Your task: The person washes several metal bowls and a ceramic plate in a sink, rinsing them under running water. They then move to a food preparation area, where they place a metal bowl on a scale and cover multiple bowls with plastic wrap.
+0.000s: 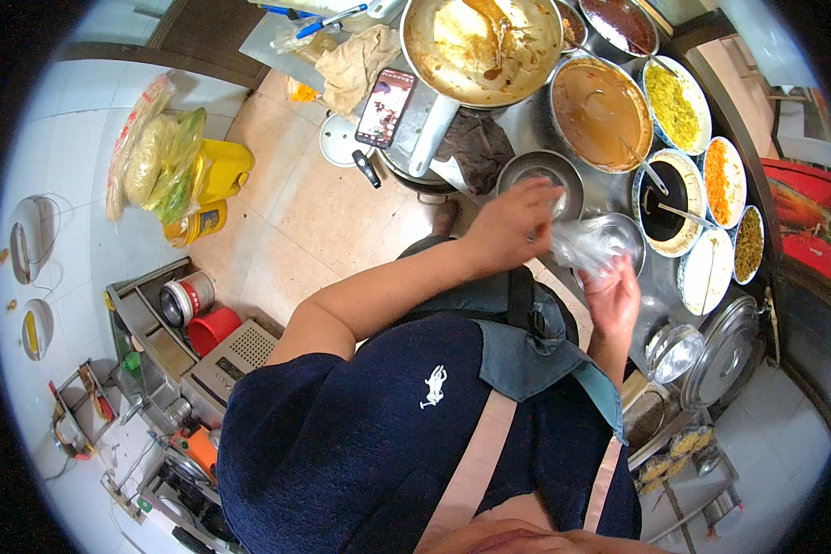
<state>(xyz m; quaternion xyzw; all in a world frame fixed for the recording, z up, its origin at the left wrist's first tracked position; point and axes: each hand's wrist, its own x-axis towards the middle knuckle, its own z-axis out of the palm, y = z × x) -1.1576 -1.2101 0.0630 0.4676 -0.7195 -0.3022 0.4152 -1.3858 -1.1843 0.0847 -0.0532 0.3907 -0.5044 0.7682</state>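
Observation:
My right hand (613, 294) grips a thin clear plastic bag (585, 244) by its lower right part. Against the bag's left edge, the fingers of my left hand (516, 225) are curled and blurred. Whether they pinch the plastic cannot be made out. Below the left fingers lies a round metal bowl (509, 181), partly hidden by that hand. A second shiny metal bowl (638, 246) shows behind the bag. Both bowls rest on the metal counter (599, 194).
A pan (457, 69) with sauce residue stands ahead, handle towards me. Bowls of brown sauce (595, 128), dark liquid (665, 190) and shredded orange food (718, 181) line the right side. A phone (386, 107) and dark cloth (478, 149) lie near the counter's edge.

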